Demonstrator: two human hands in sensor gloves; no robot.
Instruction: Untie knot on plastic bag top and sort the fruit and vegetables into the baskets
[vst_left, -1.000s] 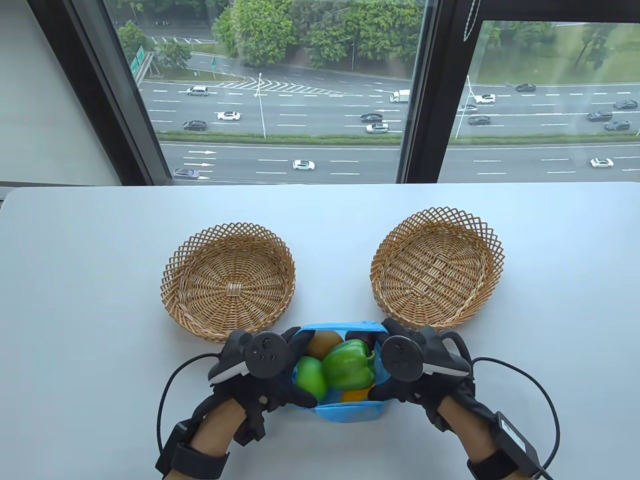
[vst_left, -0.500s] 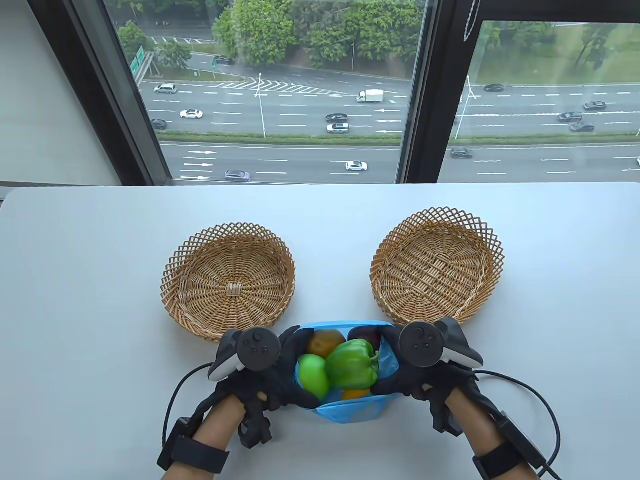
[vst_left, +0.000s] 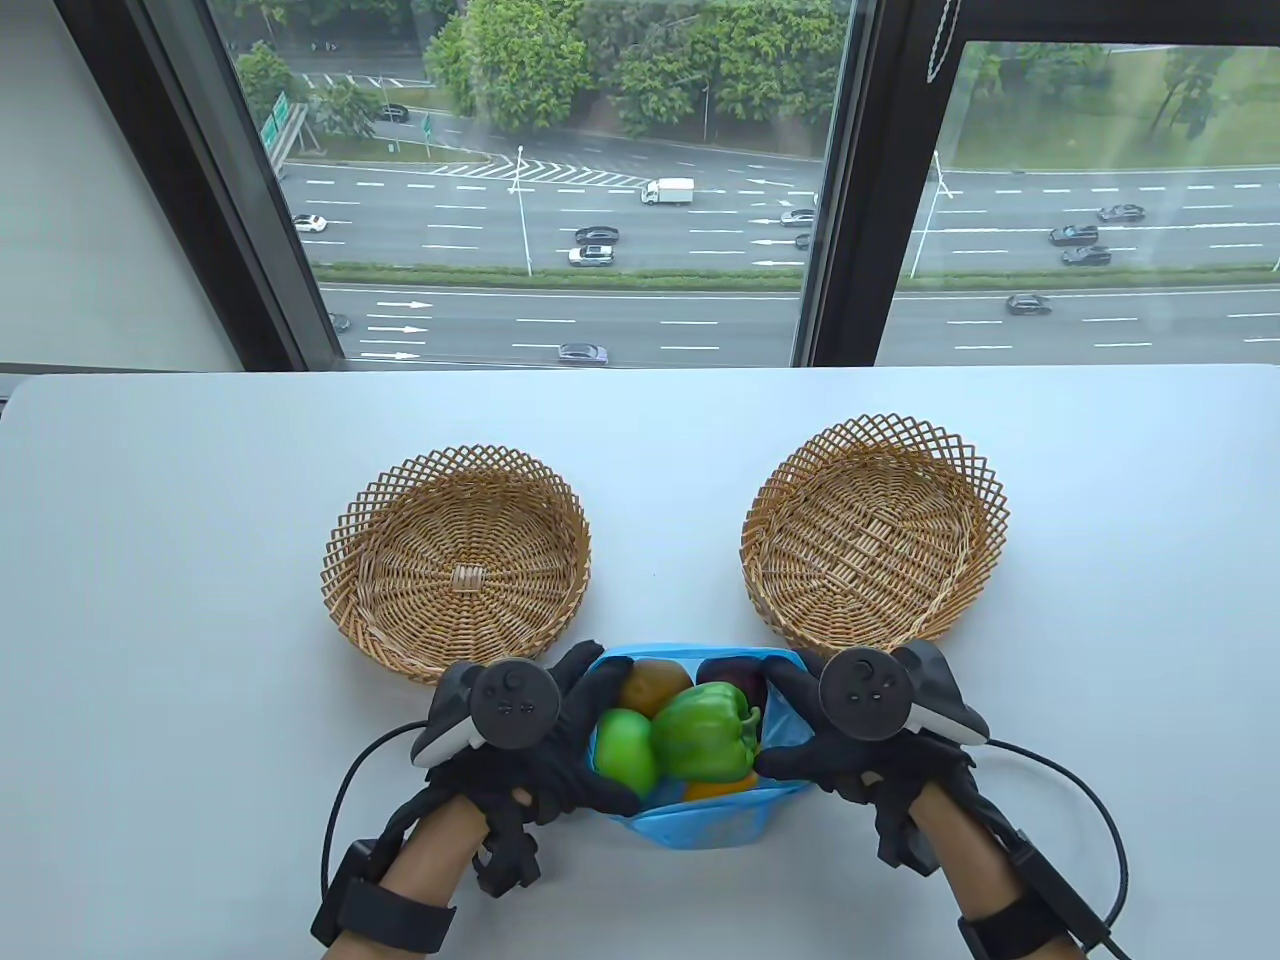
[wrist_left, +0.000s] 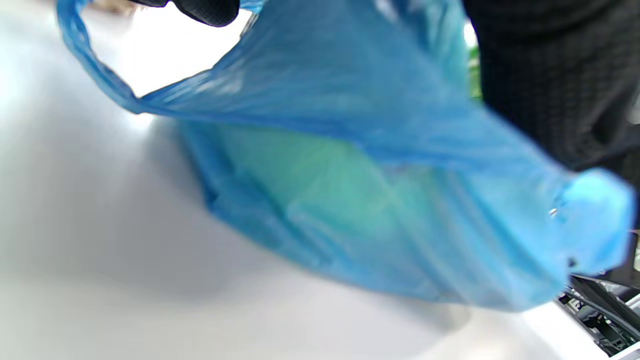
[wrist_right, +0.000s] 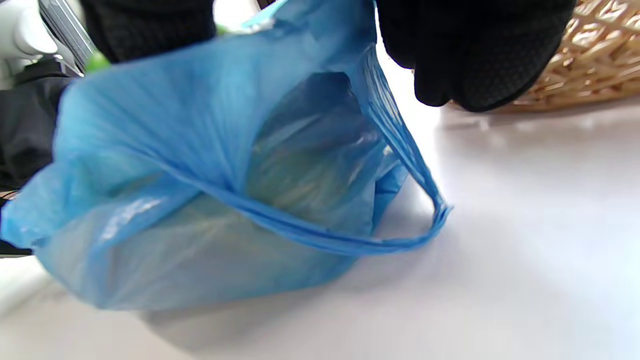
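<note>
**Bag mouth pulled wider, produce exposed**

Both hands have drawn slightly further apart than a second ago, the right one most, stretching the bag's mouth wider. A blue plastic bag (vst_left: 700, 825) sits on the white bench (vst_left: 160, 600) near the front edge, just before two round wicker baskets, the left basket (vst_left: 455, 560) and the right basket (vst_left: 875, 535), neither holding anything yet. The left hand (vst_left: 560, 740) and right hand (vst_left: 825, 745) each grip one side of the rim, fingers curled round the plastic (the knot appears already undone). Held apart this way, the opening probably stays wide for reaching in. Inside lie a green bell pepper (vst_left: 705, 730), a green apple (vst_left: 625, 745), a brownish fruit (vst_left: 650, 685) and something dark purple (vst_left: 735, 680).
</note>
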